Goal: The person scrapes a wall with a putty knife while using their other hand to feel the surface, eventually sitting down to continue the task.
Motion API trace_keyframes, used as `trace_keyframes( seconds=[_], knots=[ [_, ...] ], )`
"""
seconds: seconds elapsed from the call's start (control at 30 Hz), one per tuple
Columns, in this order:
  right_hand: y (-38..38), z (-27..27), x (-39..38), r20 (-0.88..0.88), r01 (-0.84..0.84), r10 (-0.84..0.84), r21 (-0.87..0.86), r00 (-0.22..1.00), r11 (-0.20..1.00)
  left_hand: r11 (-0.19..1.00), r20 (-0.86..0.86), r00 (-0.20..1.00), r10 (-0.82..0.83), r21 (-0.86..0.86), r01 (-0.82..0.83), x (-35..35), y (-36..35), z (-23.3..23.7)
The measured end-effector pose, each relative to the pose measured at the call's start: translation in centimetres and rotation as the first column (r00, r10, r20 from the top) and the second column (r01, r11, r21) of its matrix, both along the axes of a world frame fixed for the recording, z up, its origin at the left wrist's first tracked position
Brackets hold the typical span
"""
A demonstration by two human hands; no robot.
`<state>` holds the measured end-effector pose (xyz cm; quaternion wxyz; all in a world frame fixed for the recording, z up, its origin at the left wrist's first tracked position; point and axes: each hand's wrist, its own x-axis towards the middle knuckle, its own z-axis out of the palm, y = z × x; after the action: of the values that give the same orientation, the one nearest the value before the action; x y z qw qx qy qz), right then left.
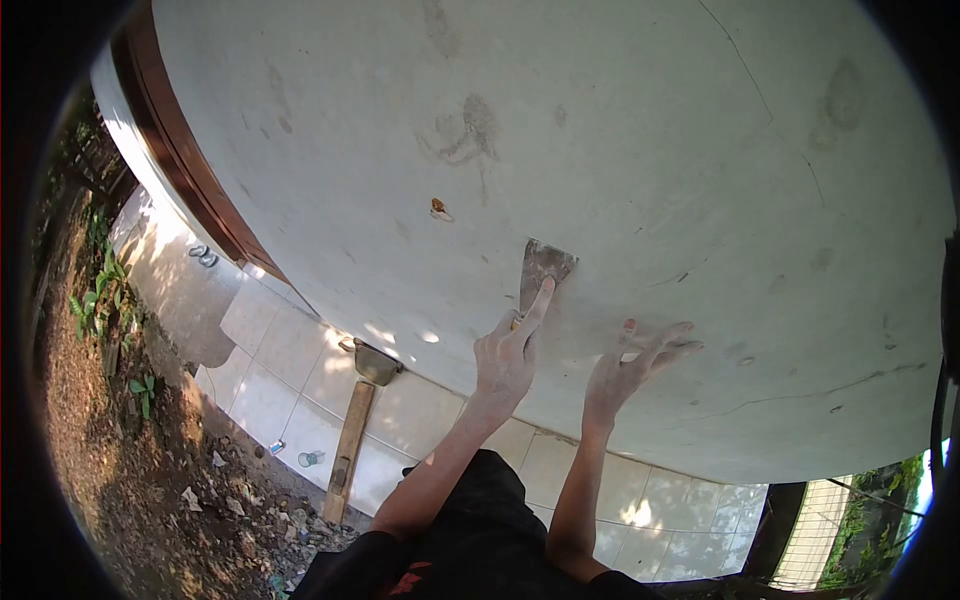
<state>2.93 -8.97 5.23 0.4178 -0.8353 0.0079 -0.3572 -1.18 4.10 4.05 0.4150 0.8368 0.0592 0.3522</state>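
Note:
My left hand (508,355) is wrapped around the handle of a putty knife (541,264), its index finger stretched along the blade. The broad, worn metal blade lies against the pale wall (640,120), and most of the handle is hidden in the fist. To the right, my right hand (635,368) is open, fingers spread close against the same wall. Whitish dust coats both hands. Above and left of the blade, a small brown chipped hole (439,208) shows in the wall, with a grey scuffed patch (478,128) higher up.
A tiled walkway (270,335) runs along the wall's foot. On it are a dark basin (376,363), a wooden plank (350,450), a clear glass (310,459) and a pair of sandals (203,255). Soil with leaves and stones (170,470) borders the left. Thin cracks (745,65) mark the wall.

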Motion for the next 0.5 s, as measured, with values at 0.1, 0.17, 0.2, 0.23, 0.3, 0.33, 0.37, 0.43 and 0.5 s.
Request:
trace_keyframes(
  seconds=[0.1,0.17,0.2,0.23,0.3,0.33,0.37,0.43,0.5],
  knots=[
    [-0.3,-0.1,0.1,-0.024,0.011,-0.011,-0.007,1.000,1.000,1.000,-0.081,0.997,-0.015,-0.022,0.013,-0.9,-0.2,-2.8],
    [-0.3,-0.2,0.1,-0.045,0.006,-0.007,-0.010,0.999,1.000,0.999,-0.082,0.996,-0.025,-0.036,0.022,-0.8,-0.3,-3.2],
    [-0.3,-0.2,0.1,-0.046,0.015,-0.015,-0.010,0.999,1.000,0.998,-0.085,0.996,-0.023,-0.059,0.018,-0.9,-0.4,-2.9],
    [-0.2,0.0,0.1,-0.037,0.006,-0.006,0.000,0.999,1.000,0.998,-0.091,0.995,-0.030,-0.062,0.024,-0.8,-0.4,-1.4],
    [-0.2,0.0,0.0,-0.034,0.000,0.000,0.011,0.999,1.000,0.998,0.006,1.000,-0.030,-0.048,0.030,0.2,-0.1,1.5],
    [-0.1,0.0,0.0,-0.039,0.009,-0.009,0.008,0.999,1.000,0.998,0.002,0.999,-0.033,-0.047,0.033,0.0,-0.1,1.2],
    [-0.1,0.1,0.1,-0.040,0.016,-0.016,0.005,0.999,1.000,0.999,-0.010,0.999,-0.030,-0.029,0.030,0.1,0.0,0.5],
    [0.0,0.2,0.0,-0.048,0.013,-0.013,0.012,0.999,1.000,0.999,-0.012,0.999,-0.032,-0.004,0.032,0.0,0.2,-1.5],
    [0.0,0.2,0.0,-0.064,0.019,-0.018,0.016,0.998,1.000,1.000,-0.095,0.995,0.008,-0.008,-0.009,-0.9,0.1,-2.8]
  ],
)
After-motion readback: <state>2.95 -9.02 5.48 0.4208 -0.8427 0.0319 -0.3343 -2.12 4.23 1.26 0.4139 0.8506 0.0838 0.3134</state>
